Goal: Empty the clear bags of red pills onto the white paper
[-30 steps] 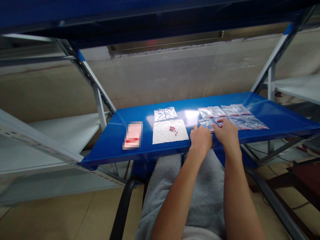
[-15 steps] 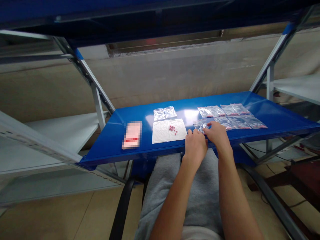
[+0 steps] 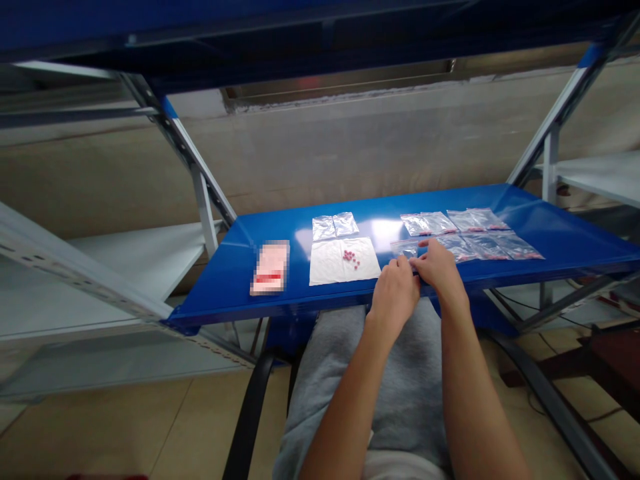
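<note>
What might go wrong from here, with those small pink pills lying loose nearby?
The small pink pills lie loose on the white paper sheet, close to the left hand, so a bump might scatter them. The clear plastic bag by the right hand is near the blue shelf's front edge and might slip off.

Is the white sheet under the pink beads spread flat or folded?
Spread flat: the white sheet lies open on the blue shelf, all four corners showing, with pink beads clustered on top.
</note>
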`<control>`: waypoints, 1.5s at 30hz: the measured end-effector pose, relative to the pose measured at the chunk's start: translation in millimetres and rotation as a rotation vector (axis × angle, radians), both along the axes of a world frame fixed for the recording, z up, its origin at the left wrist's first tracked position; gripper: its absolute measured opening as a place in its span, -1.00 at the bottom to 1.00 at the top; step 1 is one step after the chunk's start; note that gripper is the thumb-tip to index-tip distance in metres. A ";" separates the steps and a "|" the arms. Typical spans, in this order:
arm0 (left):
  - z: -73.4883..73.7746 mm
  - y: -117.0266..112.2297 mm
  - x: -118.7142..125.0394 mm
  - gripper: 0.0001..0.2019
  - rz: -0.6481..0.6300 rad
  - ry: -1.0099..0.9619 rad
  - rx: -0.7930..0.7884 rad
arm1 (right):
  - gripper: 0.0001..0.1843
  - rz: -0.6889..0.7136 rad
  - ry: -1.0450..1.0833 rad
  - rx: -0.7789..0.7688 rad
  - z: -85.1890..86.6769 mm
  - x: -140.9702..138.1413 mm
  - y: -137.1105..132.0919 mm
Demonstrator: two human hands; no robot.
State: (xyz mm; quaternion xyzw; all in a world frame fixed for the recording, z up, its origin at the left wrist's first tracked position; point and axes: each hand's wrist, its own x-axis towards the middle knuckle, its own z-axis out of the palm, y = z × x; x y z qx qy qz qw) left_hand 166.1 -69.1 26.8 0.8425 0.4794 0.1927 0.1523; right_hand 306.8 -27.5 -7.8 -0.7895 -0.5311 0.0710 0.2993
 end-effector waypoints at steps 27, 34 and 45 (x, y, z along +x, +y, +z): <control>-6.6 -6.4 17.3 -0.64 0.044 0.107 0.052 | -0.40 -0.053 0.306 0.253 17.3 1.0 -1.4; 29.1 -2.9 -24.3 -0.77 0.068 -0.098 0.039 | -0.25 0.042 0.601 0.330 19.5 -4.5 -2.2; 15.6 8.3 -33.2 -0.72 0.281 -0.116 0.161 | -0.23 0.147 0.626 0.292 24.9 -30.4 0.3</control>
